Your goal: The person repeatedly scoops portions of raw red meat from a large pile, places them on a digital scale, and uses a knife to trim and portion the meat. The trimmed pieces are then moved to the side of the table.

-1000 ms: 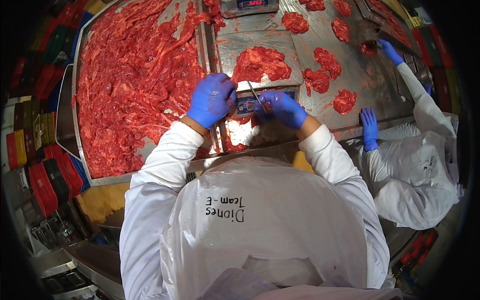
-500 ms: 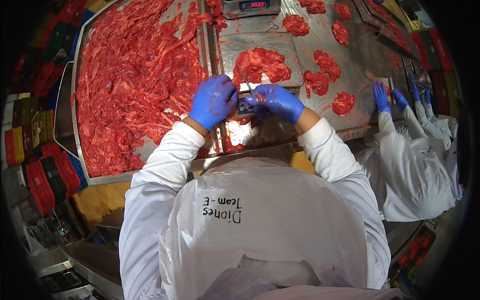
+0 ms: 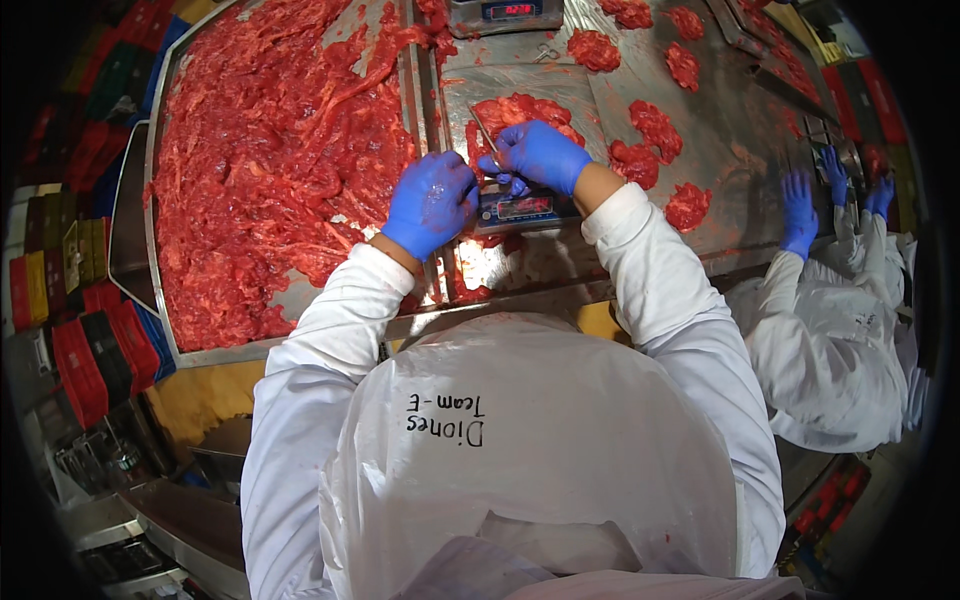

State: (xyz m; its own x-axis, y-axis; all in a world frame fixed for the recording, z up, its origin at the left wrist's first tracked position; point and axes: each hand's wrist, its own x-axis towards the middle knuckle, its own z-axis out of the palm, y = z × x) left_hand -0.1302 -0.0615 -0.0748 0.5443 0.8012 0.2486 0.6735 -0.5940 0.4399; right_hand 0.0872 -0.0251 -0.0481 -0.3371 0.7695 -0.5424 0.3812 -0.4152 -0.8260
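My gloved right hand (image 3: 540, 157) is closed round a slim metal tool (image 3: 482, 127), its kind unclear, that slants up toward a mound of raw red meat (image 3: 515, 108). The mound lies on the flat steel plate (image 3: 460, 88) of a scale, and my hand covers part of it. Below that hand is the scale's blue panel (image 3: 490, 217) with a red-lit display. My gloved left hand (image 3: 430, 205) has its fingers curled in beside the panel, over the rim of a large steel tray (image 3: 412, 75). Whatever those fingers may hold is hidden.
Trimmed meat (image 3: 280, 160) fills the tray at left. Several meat portions (image 3: 655, 130) lie on the steel table (image 3: 740, 180) at right. Scissor-like metal tool (image 3: 545, 52) lies near a second scale (image 3: 503, 15). At far right are other people's gloved hands (image 3: 798, 210).
My right hand has moved up and slightly left with the metal tool, over the meat's lower edge, uncovering more of the scale's panel. The left hand has barely moved. A co-worker's hand shifted right.
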